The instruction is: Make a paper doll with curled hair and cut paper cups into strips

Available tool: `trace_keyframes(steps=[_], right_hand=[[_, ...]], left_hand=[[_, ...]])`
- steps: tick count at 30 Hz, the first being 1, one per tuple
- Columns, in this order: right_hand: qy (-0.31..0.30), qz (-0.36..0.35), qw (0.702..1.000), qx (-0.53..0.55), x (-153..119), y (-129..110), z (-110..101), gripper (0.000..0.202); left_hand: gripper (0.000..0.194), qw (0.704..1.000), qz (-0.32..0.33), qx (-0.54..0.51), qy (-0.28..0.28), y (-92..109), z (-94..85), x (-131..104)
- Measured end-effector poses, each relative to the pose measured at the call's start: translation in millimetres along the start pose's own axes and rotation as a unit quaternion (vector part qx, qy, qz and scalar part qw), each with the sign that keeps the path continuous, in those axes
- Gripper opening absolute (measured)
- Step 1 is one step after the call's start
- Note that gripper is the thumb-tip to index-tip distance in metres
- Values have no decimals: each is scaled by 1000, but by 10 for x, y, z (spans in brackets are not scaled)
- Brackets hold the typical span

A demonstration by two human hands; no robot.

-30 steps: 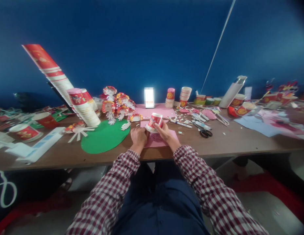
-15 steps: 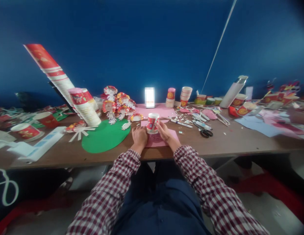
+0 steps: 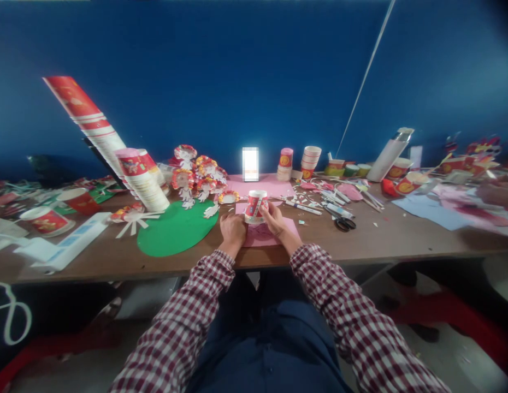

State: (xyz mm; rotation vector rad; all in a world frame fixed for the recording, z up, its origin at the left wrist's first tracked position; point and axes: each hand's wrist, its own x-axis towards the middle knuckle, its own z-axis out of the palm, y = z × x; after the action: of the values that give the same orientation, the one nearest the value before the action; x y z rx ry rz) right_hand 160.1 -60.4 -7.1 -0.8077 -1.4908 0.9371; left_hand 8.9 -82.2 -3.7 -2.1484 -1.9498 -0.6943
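Observation:
A red and white printed paper cup [image 3: 254, 210] stands upright in front of me, over a sheet of pink paper [image 3: 290, 233] on the table. My right hand [image 3: 275, 221] is wrapped round the cup's right side. On the other side, my left hand [image 3: 232, 230] rests with curled fingers right against the cup's lower left. Whatever those fingers hold, if anything, is hidden. Left of my left hand lies a green paper oval [image 3: 172, 232], with paper figures with red and yellow frills [image 3: 205, 174] standing behind it.
A tall leaning stack of paper cups [image 3: 145, 185] rises at the left, near a white power strip [image 3: 76, 240]. Black-handled scissors [image 3: 344, 224], a marker [image 3: 303, 207] and paper scraps lie to the right. More cups [image 3: 310, 158] and a flask [image 3: 391, 155] stand farther back.
The right-hand fingers have shifted slightly on the cup, and its printed side looks a little turned. My left hand stays beside it.

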Motion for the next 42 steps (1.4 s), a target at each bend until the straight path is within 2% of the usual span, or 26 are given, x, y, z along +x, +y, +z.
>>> trace_keyframes(steps=[3,7,11,17,24,31,35,39,42], right_hand=[[21,11,1000,-5,11,0,-4,30],[38,14,999,12,24,34,0,32],[30,21,999,-6,17,68,2,38],[3,12,999,-44,-6,-28,-23,36],[13,19,999,-44,-11,-119,-16,37],[10,31,999,-19,5,-44,-19,40],[38,29,999,-16,21,-97,-10,37],[62,28,997,-22,26,-115,-7,36],[35,16,999,-39,17,-62,-11,36]], left_hand=[[29,1000,3,1,0,18,-25,-11],[38,999,5,-4,38,64,-79,-32],[30,998,20,-2,61,69,-85,-41],[26,997,47,-5,63,57,-77,-39],[29,998,54,-2,42,69,-96,-28],[29,999,24,9,21,38,-69,-23],[36,1000,20,6,11,33,-46,-25],[38,999,4,-11,43,65,-74,-37],[29,998,-3,-5,55,83,-103,-41]])
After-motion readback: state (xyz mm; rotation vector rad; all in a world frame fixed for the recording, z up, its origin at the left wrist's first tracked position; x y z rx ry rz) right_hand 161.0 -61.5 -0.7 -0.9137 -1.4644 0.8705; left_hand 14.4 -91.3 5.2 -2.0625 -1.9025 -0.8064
